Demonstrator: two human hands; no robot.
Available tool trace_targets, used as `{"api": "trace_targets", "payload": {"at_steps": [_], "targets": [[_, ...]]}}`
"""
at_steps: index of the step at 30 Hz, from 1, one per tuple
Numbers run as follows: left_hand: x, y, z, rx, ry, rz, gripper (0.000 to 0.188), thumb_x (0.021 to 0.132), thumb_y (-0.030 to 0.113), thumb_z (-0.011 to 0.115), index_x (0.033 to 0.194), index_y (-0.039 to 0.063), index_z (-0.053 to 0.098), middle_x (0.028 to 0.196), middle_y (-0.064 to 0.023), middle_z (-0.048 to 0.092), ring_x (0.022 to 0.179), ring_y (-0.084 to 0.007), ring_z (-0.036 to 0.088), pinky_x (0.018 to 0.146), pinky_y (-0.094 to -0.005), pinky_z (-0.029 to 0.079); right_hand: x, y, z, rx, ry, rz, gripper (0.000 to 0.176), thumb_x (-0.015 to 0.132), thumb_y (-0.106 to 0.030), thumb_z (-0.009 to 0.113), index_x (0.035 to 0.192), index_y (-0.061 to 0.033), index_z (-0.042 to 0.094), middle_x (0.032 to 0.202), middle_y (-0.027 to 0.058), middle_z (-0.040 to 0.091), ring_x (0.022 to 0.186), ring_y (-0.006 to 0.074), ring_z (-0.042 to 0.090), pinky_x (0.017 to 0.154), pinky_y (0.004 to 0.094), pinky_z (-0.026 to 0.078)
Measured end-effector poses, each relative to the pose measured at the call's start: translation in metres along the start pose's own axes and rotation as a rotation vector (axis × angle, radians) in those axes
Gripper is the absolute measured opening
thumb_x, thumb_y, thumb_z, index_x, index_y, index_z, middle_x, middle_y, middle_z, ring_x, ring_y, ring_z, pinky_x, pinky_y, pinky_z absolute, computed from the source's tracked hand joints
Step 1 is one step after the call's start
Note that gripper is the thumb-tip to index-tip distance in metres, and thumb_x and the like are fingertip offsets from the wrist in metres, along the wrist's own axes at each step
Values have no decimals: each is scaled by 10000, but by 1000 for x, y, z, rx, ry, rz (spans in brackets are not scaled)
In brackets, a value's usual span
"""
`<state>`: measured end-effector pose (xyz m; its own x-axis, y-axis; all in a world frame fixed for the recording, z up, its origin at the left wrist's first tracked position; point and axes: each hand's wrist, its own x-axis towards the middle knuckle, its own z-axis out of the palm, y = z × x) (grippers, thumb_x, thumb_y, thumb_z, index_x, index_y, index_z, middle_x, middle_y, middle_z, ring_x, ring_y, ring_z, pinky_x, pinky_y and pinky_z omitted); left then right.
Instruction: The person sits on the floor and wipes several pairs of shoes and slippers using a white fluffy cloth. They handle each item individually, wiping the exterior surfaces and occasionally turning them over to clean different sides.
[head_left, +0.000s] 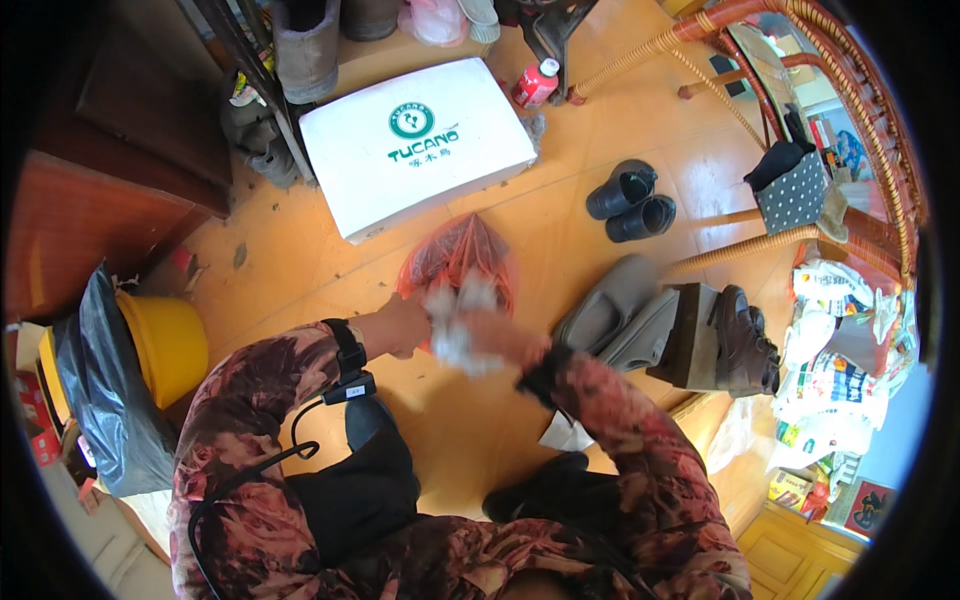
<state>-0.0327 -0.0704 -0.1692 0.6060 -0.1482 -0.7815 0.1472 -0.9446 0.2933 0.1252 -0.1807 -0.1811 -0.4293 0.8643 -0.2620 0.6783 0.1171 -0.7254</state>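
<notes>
A thin red plastic bag (469, 244) lies on the tiled floor in front of me, its near end drawn up to my hands. At its left side, my left hand (399, 327) is curled on the bag's edge, fingertips hidden. My right hand (504, 336) grips a crumpled whitish thing (466, 352), a cloth or thin plastic, blurred by motion. This whitish thing hangs between both hands, over the near part of the bag. What is inside the bag cannot be made out.
Beyond the bag lies a white shoebox (420, 150). Small black shoes (630, 199), grey slippers (611, 307) and brown leather shoes (742, 341) stand to the right, near a rattan chair (720, 255). A yellow bucket (166, 341) with a black plastic bag (112, 397) is at left.
</notes>
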Motion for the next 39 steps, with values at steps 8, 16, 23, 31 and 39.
{"api": "trace_targets", "payload": {"at_steps": [8, 16, 23, 31, 39], "targets": [[-4, 0, 5, -52, 202, 19, 650, 627, 156, 693, 1247, 204, 505, 1458, -141, 184, 1287, -386, 245, 852, -513, 419, -25, 25, -64, 313, 206, 20, 294, 716, -118, 670, 996, -58, 602, 958, 95, 639, 861, 210, 617, 793, 342, 480], [-6, -4, 5, -82, 220, 39, 678, 639, 196, 710, 1276, 202, 479, 1471, -122, 163, 1301, -384, 232, 905, -540, 388, -26, -6, -4, -198, -273, 195, 322, 621, -168, 663, 935, -98, 656, 905, 156, 650, 854, 317, 624, 747, 420, 490], [-2, -6, 4, -17, 153, 20, 616, 675, 271, 700, 1254, 226, 496, 1429, -100, 262, 1258, -353, 300, 895, -516, 411, -15, -3, -54, 416, 325, 49, 384, 647, -94, 699, 1017, -67, 603, 901, 88, 639, 845, 211, 607, 752, 338, 486], [10, -1, -8, -156, 762, -4, 654, 669, 158, 669, 1265, 79, 410, 1279, -201, 355, 923, -342, 511, 766, -419, 491, -32, 17, -14, -148, 217, 479, 369, 655, -125, 651, 1019, -84, 599, 932, 156, 628, 878, 308, 608, 772, 389, 490], [40, -17, -28, -32, 715, -4, 586, 684, 64, 636, 1243, 154, 487, 1179, -242, 477, 810, -356, 590, 682, -406, 517, -80, -26, -7, -75, -102, 102, 402, 629, -126, 665, 1027, -105, 614, 932, 122, 635, 892, 329, 599, 813, 418, 467]]}}
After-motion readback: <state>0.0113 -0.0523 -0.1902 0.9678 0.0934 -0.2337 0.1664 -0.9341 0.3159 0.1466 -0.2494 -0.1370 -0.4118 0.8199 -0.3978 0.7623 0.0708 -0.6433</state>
